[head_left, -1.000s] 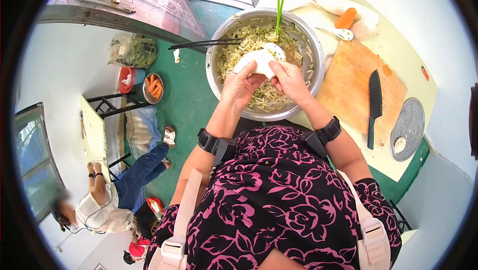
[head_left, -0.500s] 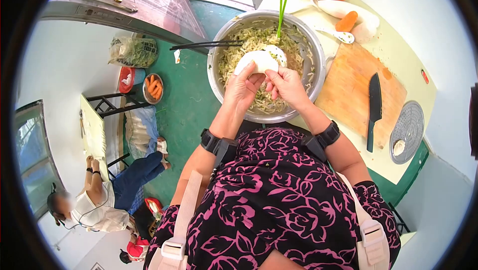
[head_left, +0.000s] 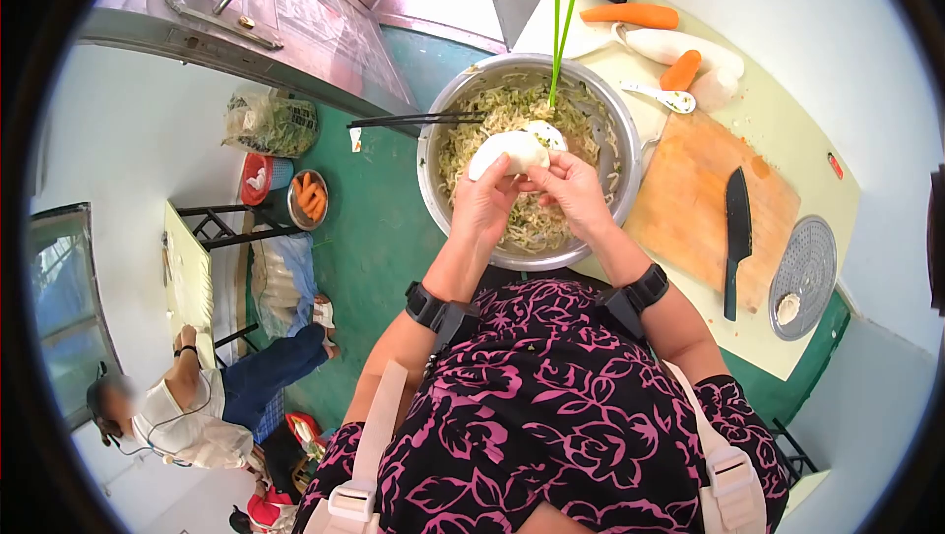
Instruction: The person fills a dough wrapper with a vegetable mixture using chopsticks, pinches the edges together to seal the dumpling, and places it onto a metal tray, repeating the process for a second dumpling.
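A white half-moon dumpling (head_left: 508, 151) of folded dough is held over a large metal bowl (head_left: 430, 175). My left hand (head_left: 482, 207) grips its left part with thumb and fingers closed. At its right end, the fingertips of my right hand (head_left: 579, 197) pinch the dough edge. Beneath both hands lies shredded vegetable filling (head_left: 477, 106). A white rounded thing (head_left: 547, 134), partly hidden by the dumpling, rests on the filling. Green chopsticks (head_left: 559, 37) stand in the bowl, and black chopsticks (head_left: 409, 121) lean over its left rim.
Right of the bowl, a cutting board (head_left: 684, 209) carries a black knife (head_left: 737, 229). Beyond are a white spoon (head_left: 669, 96), a carrot (head_left: 630, 15), a white radish (head_left: 679, 50) and a perforated metal disc (head_left: 809, 268) bearing a small dough piece. Another person (head_left: 187, 406) works at a table on the left.
The view has shifted, so the bowl and hands appear lower in it. Both hands keep hold of the dumpling, with little change in their grip.
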`<state>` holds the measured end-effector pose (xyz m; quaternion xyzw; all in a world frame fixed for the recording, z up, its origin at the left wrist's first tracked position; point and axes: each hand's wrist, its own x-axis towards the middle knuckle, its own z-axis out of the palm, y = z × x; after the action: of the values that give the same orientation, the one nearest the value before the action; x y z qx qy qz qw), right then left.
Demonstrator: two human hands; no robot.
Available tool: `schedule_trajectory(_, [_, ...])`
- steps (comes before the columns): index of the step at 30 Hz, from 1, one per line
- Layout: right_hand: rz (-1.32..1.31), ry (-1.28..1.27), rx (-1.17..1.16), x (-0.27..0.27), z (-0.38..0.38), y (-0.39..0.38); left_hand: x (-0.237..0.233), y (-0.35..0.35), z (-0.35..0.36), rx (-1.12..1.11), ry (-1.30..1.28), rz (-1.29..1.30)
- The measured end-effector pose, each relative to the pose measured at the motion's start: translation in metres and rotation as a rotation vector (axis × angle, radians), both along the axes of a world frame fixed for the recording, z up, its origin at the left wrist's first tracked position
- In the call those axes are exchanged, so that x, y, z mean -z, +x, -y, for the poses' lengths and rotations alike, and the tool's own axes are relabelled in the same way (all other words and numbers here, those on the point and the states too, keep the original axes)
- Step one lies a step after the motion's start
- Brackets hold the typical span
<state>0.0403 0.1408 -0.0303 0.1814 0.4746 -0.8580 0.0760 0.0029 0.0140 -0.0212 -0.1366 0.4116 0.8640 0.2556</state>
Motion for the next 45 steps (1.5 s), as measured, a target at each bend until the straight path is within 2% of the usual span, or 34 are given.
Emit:
schedule_trajectory(3, [-0.01, 0.108, -0.024, 0.002, -0.006, -0.004, -0.009, 0.002, 0.005, -0.032, 0.071, 0.064])
schedule_trajectory(4, [-0.055, 0.143, -0.047, -0.001, -0.013, -0.007, -0.01, 0.004, 0.007, -0.041, 0.017, 0.077])
schedule_trajectory(8, [-0.131, 0.296, -0.294, -0.026, -0.036, -0.02, -0.013, 0.001, 0.024, 0.241, -0.134, -0.021])
schedule_trajectory(11, [-0.179, 0.357, -0.386, -0.038, -0.032, -0.026, -0.017, -0.004, 0.025, 0.517, -0.1, -0.086])
schedule_trajectory(12, [-0.178, 0.34, -0.316, -0.036, -0.029, -0.026, -0.016, -0.007, 0.025, 0.561, -0.059, -0.004])
schedule_trajectory(17, [-0.11, 0.291, 0.075, 0.006, -0.027, -0.016, -0.012, -0.009, 0.014, 0.303, 0.108, 0.098])
schedule_trajectory(19, [-0.09, 0.279, -0.083, 0.004, -0.025, -0.005, -0.011, -0.009, 0.009, 0.154, 0.14, 0.164])
schedule_trajectory(21, [-0.12, 0.201, -0.162, 0.002, -0.02, 0.005, -0.005, -0.012, 0.009, 0.111, 0.174, 0.212])
schedule_trajectory(24, [-0.118, 0.041, -0.068, 0.004, -0.018, 0.005, 0.0, -0.015, 0.002, 0.005, 0.16, 0.166])
schedule_trajectory(26, [-0.166, 0.041, 0.013, 0.004, -0.009, 0.004, 0.004, -0.015, -0.002, 0.0, 0.113, 0.116])
schedule_trajectory(29, [-0.013, -0.053, 0.169, 0.024, 0.001, 0.0, 0.001, -0.013, -0.007, -0.004, 0.143, 0.124])
schedule_trajectory(30, [-0.021, -0.173, 0.216, 0.023, 0.001, -0.001, 0.0, -0.012, -0.008, -0.006, 0.169, 0.141])
schedule_trajectory(33, [-0.004, -0.29, 0.296, 0.021, 0.0, -0.004, 0.001, -0.015, -0.002, 0.003, 0.066, 0.078])
schedule_trajectory(36, [0.017, -0.247, 0.286, 0.016, -0.001, -0.003, 0.001, -0.015, 0.001, -0.042, 0.035, 0.058])
schedule_trajectory(42, [0.122, -0.031, 0.268, 0.017, -0.006, -0.006, -0.004, -0.012, -0.001, -0.031, -0.235, -0.07])
schedule_trajectory(45, [0.15, -0.128, 0.3, 0.01, -0.009, -0.007, -0.006, -0.01, -0.001, -0.025, -0.25, -0.028])
